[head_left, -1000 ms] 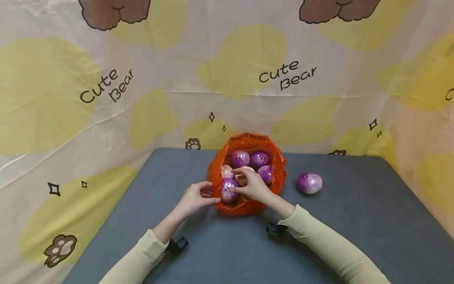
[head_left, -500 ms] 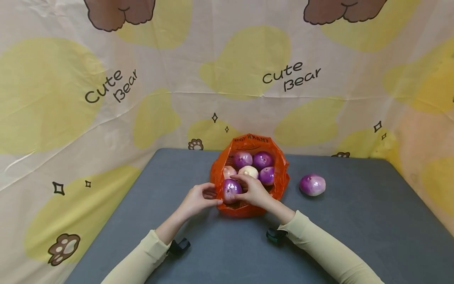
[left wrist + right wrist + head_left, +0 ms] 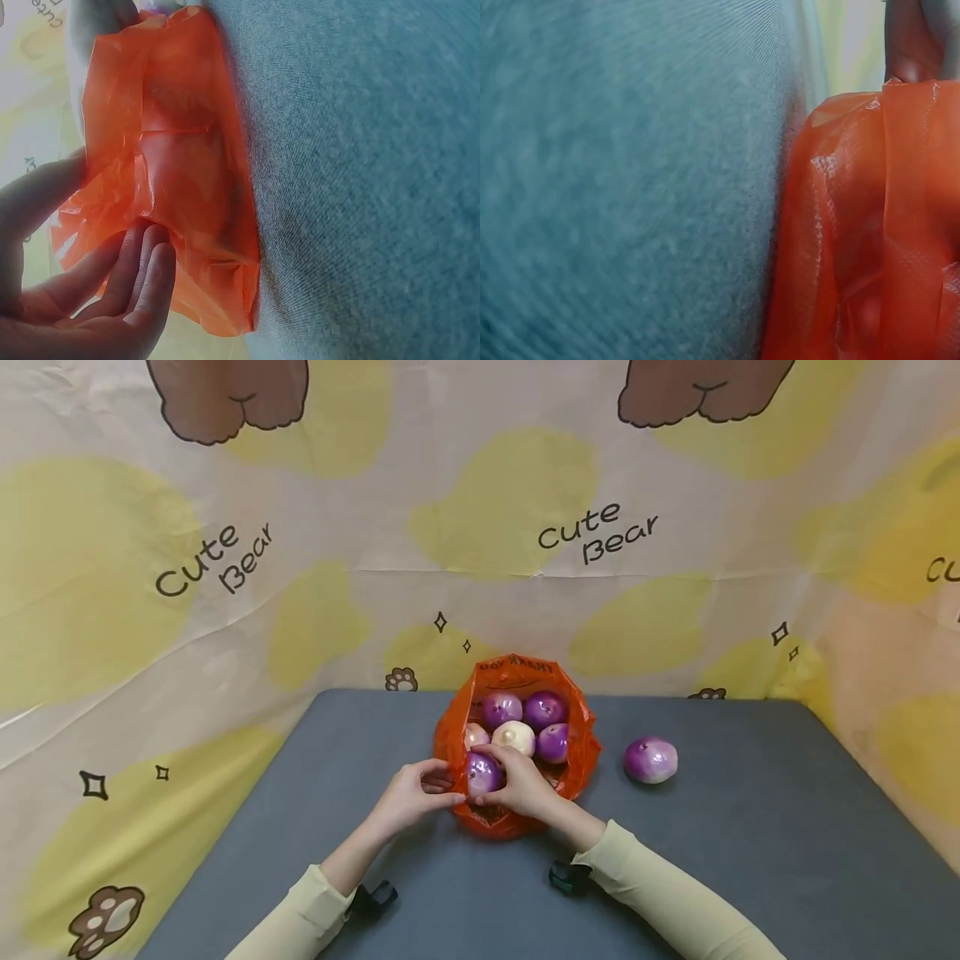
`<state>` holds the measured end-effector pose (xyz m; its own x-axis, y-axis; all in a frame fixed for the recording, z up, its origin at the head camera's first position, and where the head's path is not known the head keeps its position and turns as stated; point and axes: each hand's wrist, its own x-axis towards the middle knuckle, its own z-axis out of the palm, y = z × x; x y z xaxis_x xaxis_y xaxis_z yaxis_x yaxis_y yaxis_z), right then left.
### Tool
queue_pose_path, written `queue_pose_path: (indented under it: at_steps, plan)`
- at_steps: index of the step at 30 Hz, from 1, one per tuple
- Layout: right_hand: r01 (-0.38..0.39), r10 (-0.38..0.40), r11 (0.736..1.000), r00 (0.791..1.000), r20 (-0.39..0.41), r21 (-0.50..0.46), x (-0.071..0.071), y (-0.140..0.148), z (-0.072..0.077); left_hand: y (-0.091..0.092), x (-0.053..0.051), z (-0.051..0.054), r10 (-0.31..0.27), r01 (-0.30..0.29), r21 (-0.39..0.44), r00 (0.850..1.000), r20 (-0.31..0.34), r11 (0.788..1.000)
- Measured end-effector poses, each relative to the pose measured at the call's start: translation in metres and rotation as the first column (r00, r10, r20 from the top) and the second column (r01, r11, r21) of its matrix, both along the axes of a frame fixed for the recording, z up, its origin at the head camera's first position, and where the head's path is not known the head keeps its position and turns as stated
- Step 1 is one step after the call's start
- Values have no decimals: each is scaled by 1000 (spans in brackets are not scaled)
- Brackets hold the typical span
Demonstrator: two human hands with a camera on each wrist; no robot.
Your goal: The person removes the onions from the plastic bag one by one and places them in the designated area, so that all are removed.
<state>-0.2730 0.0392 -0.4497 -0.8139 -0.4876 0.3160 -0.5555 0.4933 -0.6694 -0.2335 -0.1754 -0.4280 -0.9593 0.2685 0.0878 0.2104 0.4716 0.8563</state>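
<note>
My left hand: My left hand pinches the left side of the bag. My thumb is at the rim. My other fingers are bent, and their tips sit close together on the plastic.
My right hand: My right hand is inside the mouth of the bag. My thumb and first finger curl round the purple onion and pinch it. I cannot tell how the rest of those fingers lie.
Purple onion: It is in the bag, at the front on the left side, near my left thumb.
Bag: It is orange, thin and crinkly. It sits on the table with its mouth facing me. It has dark words on its back wall.
More onions in the bag: Two dark onions sit side by side at the back, the left one and the right one. A white onion is in the middle. A pink onion is on the left, partly hidden. One more dark onion is on the right.
Onion outside: The loose onion lies on the table, right of the bag and not touching it. It is purple and pale.
Behind the table: A cloth hangs there, with yellow blobs and "Cute Bear" words.
My arms: I wear pale yellow sleeves.
</note>
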Motion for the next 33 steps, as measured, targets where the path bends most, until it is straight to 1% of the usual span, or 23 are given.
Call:
queue_pose_path:
  at_steps: [2,7,9,13,15,22,25,28,30,33]
  plan:
    - [5,-5,1000,1000,-5,11,1,-3,-1,-3,2,-1,1,-1,7,1000,-4,1000]
    - [21,-21,1000,1000,-8,21,1,-4,4,-6,6,1,36,-36,13,999,-1,999]
    - [25,-25,1000,1000,-2,18,2,-2,7,-6,7,2,50,-50,10,999,2,999]
    - [47,-47,999,998,29,-5,5,4,14,-4,8,3,59,-59,9,998,0,998]
    - [58,-58,998,998,36,-16,7,9,17,-2,7,3,57,-57,8,998,-1,998]
    - [94,-93,994,996,15,-53,13,29,27,1,7,3,37,-37,12,999,4,999]
    - [115,-114,990,993,27,-80,15,37,34,0,7,4,35,-35,23,999,-11,999]
    - [154,-151,983,988,31,-96,18,44,41,-2,7,5,27,-27,30,999,-25,999]
    - [178,-175,979,984,38,-102,20,49,45,-2,7,6,19,-18,32,999,-25,999]
    - [194,-188,974,980,60,-120,22,57,50,-2,9,7,18,-17,36,1000,-22,999]
